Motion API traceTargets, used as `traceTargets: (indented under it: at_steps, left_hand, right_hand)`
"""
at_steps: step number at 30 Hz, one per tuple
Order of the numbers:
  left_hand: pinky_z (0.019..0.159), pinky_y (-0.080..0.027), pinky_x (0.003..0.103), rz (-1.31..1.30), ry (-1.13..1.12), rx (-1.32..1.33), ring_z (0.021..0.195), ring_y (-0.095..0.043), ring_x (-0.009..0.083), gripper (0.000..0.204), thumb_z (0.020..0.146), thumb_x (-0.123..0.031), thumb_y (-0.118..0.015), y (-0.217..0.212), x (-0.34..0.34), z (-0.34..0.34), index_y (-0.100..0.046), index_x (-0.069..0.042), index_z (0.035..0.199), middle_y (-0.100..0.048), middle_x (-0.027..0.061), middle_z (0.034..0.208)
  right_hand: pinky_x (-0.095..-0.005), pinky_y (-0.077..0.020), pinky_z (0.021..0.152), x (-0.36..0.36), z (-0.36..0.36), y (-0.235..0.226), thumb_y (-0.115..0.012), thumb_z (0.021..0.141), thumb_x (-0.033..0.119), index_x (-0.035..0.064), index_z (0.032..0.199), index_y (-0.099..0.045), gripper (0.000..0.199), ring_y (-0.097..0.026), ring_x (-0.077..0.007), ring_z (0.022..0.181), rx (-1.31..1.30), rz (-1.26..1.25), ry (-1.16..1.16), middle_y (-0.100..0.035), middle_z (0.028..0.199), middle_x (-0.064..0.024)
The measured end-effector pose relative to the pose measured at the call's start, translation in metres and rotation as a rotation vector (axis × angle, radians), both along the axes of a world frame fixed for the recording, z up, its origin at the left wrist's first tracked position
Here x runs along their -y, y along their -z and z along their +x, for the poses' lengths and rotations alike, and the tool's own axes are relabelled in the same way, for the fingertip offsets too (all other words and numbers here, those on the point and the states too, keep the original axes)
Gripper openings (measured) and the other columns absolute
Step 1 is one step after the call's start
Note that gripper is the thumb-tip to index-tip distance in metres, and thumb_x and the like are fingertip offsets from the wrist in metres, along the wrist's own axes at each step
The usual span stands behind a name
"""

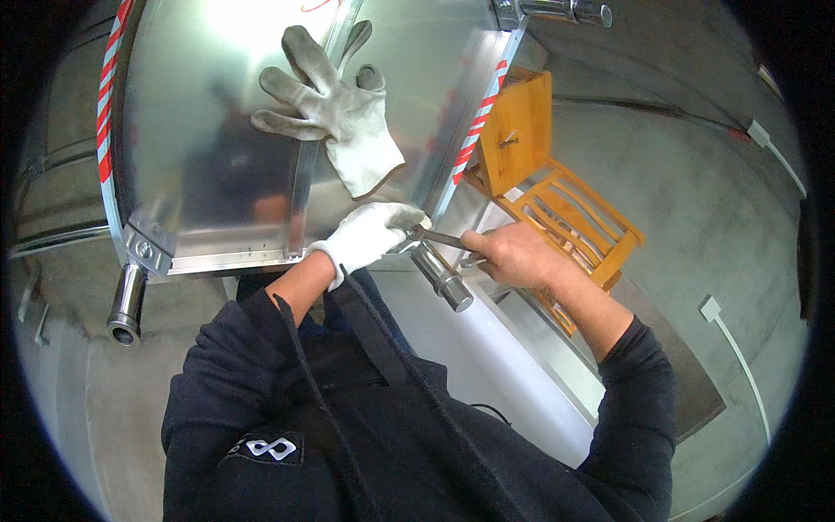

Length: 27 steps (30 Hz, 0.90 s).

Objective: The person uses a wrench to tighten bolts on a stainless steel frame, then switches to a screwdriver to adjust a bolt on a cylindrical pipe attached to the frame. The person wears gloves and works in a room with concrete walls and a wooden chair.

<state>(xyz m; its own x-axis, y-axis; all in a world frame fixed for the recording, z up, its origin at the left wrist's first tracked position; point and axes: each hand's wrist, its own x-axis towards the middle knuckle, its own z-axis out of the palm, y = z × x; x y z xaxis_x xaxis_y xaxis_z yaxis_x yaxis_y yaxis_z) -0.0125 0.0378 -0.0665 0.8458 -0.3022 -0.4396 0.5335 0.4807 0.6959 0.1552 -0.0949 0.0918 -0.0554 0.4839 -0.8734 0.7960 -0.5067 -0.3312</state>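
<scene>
My left hand (370,237), in a white work glove, is closed around the near right corner fitting (416,245) of a metal-topped table (217,191). My bare right hand (519,254) grips a metal wrench (445,238), its far end against the fitting beside my left fingertips. The fingers hide most of that end, so its exact seat cannot be seen. Just below, a shiny round metal tube (444,280) juts out from the corner. A greyed white work glove (344,113) lies on the tabletop, fingers pointing away.
Red-and-white striped tape (479,122) runs along the table's sides. Capped tubes stick out at the near left corner (128,304) and far right corner (565,10). A wooden chair (565,209) stands close on the right, and a white panel (513,365) is below my right arm.
</scene>
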Motion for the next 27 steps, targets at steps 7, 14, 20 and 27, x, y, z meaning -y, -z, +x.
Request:
traceTargets:
  at_steps: [7, 14, 20, 27]
  left_hand:
    - [0.083, -0.048, 0.027, -0.036, 0.010, -0.079, 0.097, -0.063, 0.0150, 0.036, 0.082, -0.002, -0.049, -0.009, -0.003, 0.003, -0.062, -0.004, 0.116, -0.067, 0.0069, 0.110]
    - [0.080, -0.048, 0.025, -0.112, -0.012, -0.064, 0.096, -0.061, 0.0127, 0.035, 0.083, 0.000, -0.047, -0.007, -0.003, 0.003, -0.064, -0.005, 0.112, -0.067, 0.0057, 0.107]
    - [0.077, -0.048, 0.026, -0.073, -0.037, 0.012, 0.090, -0.061, 0.0124, 0.037, 0.081, 0.002, -0.045, -0.003, 0.000, 0.000, -0.065, -0.007, 0.111, -0.068, 0.0045, 0.104]
    - [0.097, -0.044, 0.031, -0.059, 0.106, 0.026, 0.108, -0.058, 0.0187, 0.042, 0.081, 0.005, -0.046, -0.004, -0.007, 0.003, -0.055, 0.002, 0.121, -0.063, 0.0104, 0.115]
  right_hand:
    - [-0.0472, -0.0464, 0.053, -0.017, -0.018, -0.011, -0.058, 0.075, 0.010, 0.0085, 0.092, -0.050, 0.019, -0.060, -0.0355, 0.063, 0.110, -0.043, -0.047, -0.058, 0.061, -0.0122]
    - [-0.0446, -0.0456, 0.049, -0.036, -0.061, -0.021, -0.056, 0.077, 0.009, 0.0040, 0.086, -0.049, 0.012, -0.060, -0.0342, 0.056, 0.241, -0.047, 0.003, -0.056, 0.057, -0.0125]
    - [-0.0388, -0.0462, 0.042, -0.035, -0.104, -0.016, -0.055, 0.077, 0.009, -0.0011, 0.087, -0.051, 0.014, -0.060, -0.0279, 0.048, 0.417, 0.077, -0.035, -0.058, 0.055, -0.0126]
    - [-0.0356, -0.0476, 0.044, -0.037, -0.119, -0.015, -0.055, 0.075, 0.009, -0.0061, 0.103, -0.056, 0.032, -0.062, -0.0247, 0.050, 0.485, 0.080, -0.055, -0.060, 0.057, -0.0121]
